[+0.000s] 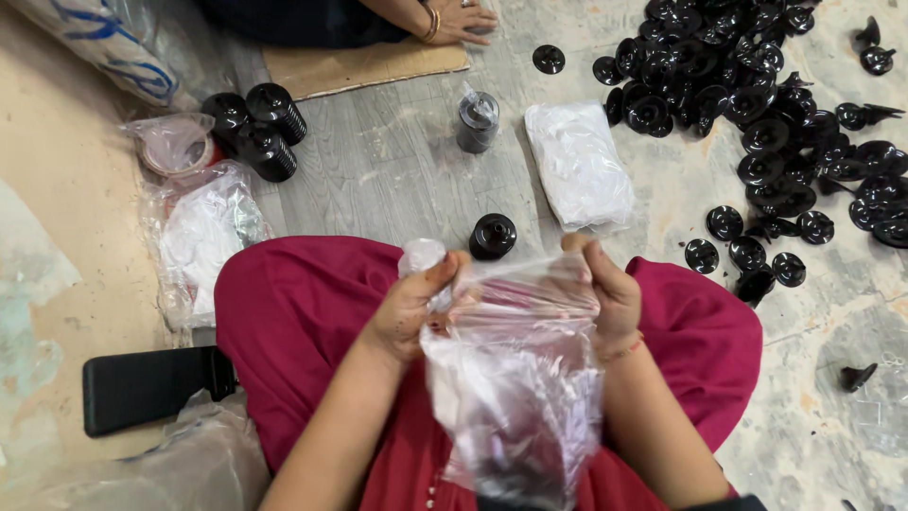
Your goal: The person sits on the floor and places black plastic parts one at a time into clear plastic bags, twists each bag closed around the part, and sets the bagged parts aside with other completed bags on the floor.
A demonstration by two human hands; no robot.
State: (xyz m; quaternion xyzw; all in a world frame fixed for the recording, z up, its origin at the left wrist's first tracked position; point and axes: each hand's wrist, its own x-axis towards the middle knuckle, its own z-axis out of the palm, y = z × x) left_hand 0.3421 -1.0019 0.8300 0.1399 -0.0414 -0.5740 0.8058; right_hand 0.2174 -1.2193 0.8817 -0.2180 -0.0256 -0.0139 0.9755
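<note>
Holding one clear plastic bag [515,378] open at its mouth, both hands raised over a red-clad lap.

Head view: the left hand [411,308] and the right hand [605,298] each pinch the bag's top edge, fingers [445,274] closed on the film, and the bag hangs between and below them. One black ribbed cap [493,235] stands on the floor [397,170] just beyond the fingers; three more [255,128] cluster farther left. One white packet [579,163] and one small wrapped jar [478,121] lie ahead. A heap of black discs [757,104], too many to count, spreads at right. The bag's contents are blurred; another person's hand [459,19] is cut off at top.
</note>
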